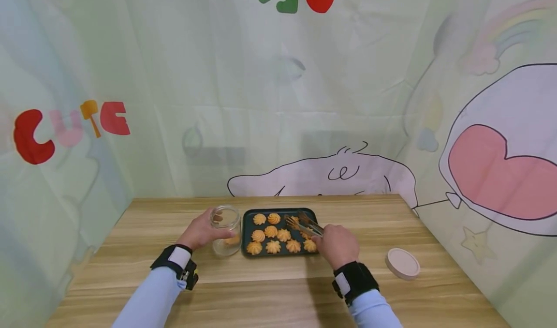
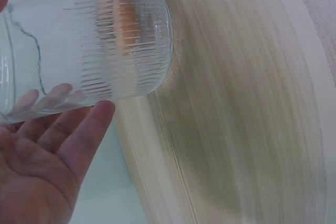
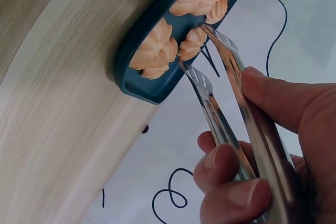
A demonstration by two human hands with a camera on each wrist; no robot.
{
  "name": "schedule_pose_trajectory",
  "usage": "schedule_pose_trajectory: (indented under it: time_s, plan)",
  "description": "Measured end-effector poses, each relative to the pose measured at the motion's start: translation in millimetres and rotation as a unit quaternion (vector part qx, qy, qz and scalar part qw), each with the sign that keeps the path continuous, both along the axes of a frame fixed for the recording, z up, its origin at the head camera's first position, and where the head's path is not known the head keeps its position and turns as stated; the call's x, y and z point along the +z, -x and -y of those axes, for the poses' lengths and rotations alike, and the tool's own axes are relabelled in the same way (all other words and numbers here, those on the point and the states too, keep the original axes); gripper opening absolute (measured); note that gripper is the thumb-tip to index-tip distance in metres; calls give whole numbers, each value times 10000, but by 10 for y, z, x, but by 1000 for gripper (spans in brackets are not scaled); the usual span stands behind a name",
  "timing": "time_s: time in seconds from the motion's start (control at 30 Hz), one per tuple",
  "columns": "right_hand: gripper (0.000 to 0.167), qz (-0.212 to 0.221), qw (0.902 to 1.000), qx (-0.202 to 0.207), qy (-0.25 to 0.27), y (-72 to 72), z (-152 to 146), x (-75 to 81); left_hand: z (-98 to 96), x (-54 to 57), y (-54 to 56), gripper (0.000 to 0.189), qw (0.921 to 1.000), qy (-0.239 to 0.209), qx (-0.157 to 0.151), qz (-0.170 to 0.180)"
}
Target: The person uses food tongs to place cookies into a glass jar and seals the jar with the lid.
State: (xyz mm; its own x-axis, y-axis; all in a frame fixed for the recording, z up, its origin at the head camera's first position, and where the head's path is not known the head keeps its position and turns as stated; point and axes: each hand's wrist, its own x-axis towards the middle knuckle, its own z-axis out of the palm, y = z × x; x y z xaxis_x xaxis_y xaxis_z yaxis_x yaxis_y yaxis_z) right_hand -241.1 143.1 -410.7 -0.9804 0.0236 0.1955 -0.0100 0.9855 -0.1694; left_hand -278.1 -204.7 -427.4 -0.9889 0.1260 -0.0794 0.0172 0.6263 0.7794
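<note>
My left hand (image 1: 201, 231) holds a clear glass jar (image 1: 226, 248), thumb across its front and fingers behind. The jar stands upright and uncovered on the table beside the tray's left end. Through its ribbed wall, orange-brown cookie (image 2: 126, 24) shows near the bottom. My right hand (image 1: 338, 246) grips metal tongs (image 3: 247, 109), thumb on one arm and curled fingers on the other. Their slotted tips are spread over the back right of a dark baking tray (image 1: 278, 255), on either side of a swirled cookie (image 3: 192, 44). Several more piped cookies (image 1: 273, 246) lie in rows on the tray.
A round pale lid (image 1: 403, 263) lies on the wooden table (image 1: 261, 294) to the right of my right hand. Behind the table's back edge hangs a printed cloth backdrop (image 1: 278, 125), with further cloth along both sides.
</note>
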Motion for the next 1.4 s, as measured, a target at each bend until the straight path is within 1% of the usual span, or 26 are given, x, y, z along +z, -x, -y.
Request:
schedule_pose_trajectory:
  time_s: [0.23,0.43,0.53,0.67,0.83,1.03,1.4]
  plan:
    - [42,98,9999,2,126,-9,-33,66,-13,18,-5,96,10000,-20,-11,15]
    - [40,-187,9996,126,139,-26,-33,142,-15,6,13,97,10000,-8,1,36]
    - [37,-350,9991,174,145,-35,-12,185,-12,1,16,96,10000,5,0,27]
    - [34,-438,9986,220,200,-69,32,272,-15,10,1,96,10000,13,-18,23]
    - [32,-446,9983,259,274,-128,108,405,-21,22,-8,96,10000,-18,-19,45]
    - [30,-567,9966,479,350,-189,212,533,-19,23,-6,96,10000,15,-28,45]
    - [32,-878,9917,862,375,-244,442,690,-20,28,-24,96,10000,-8,-26,43]
